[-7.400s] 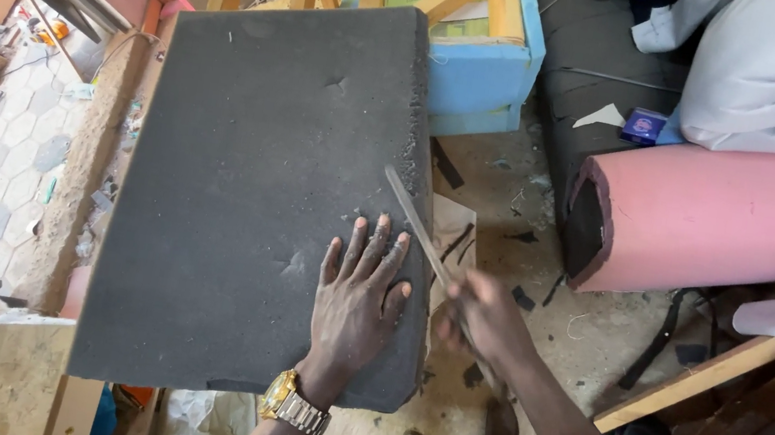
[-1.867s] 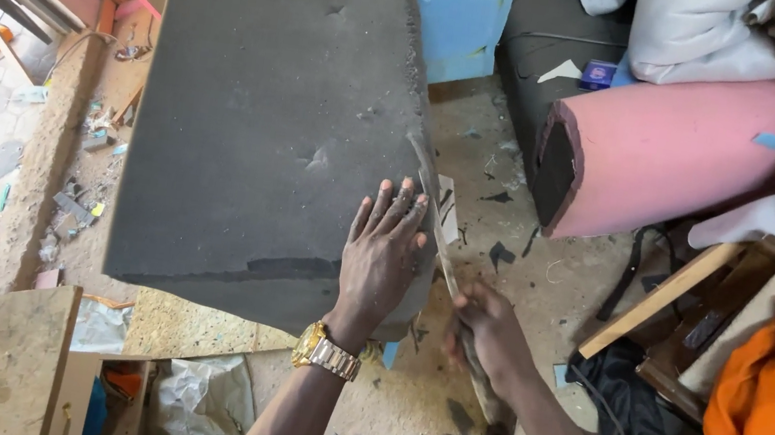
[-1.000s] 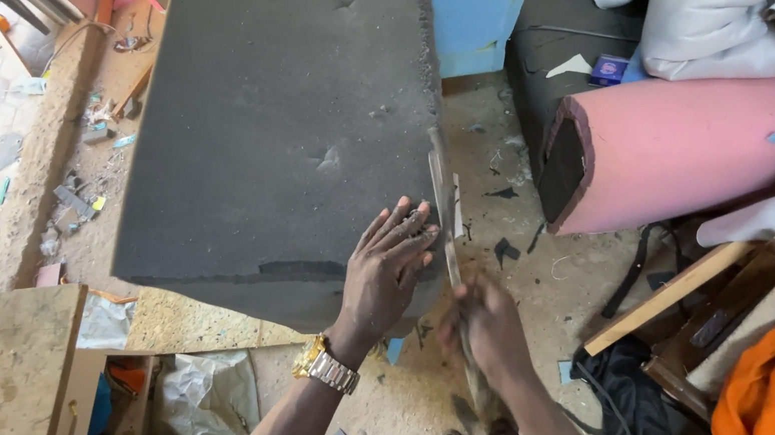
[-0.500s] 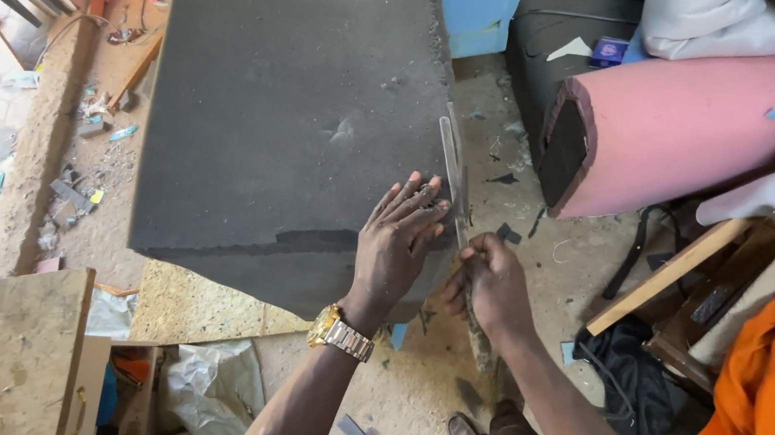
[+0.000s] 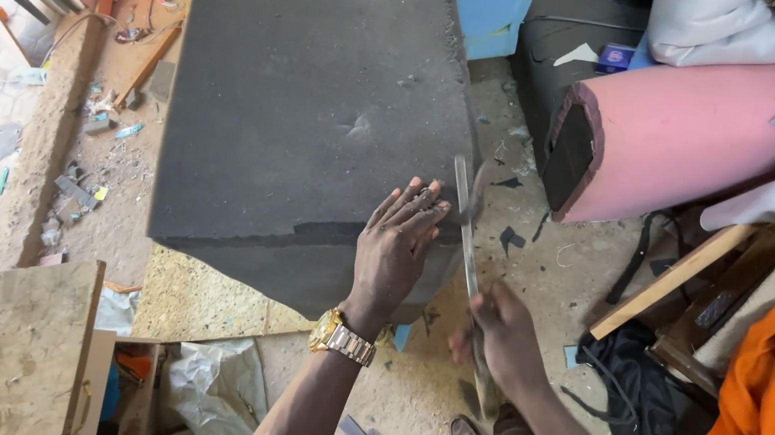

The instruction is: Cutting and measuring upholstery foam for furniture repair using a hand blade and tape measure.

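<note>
A small blue rectangular packet (image 5: 616, 57) lies on the black cushion (image 5: 562, 20) at the top, beside a white scrap (image 5: 580, 55).

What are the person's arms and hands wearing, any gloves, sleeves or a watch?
Both hands are bare, with no gloves. The left hand has a gold-coloured metal watch with a link band at the wrist. The right hand shows nothing worn. Both forearms are bare, with no sleeves in view.

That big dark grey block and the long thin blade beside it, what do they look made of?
The grey block looks like foam: matte, pitted surface with a torn, crumbly edge. The blade in the right hand seems bare metal, thin, pale and dully shiny. The left hand presses the block.
</note>
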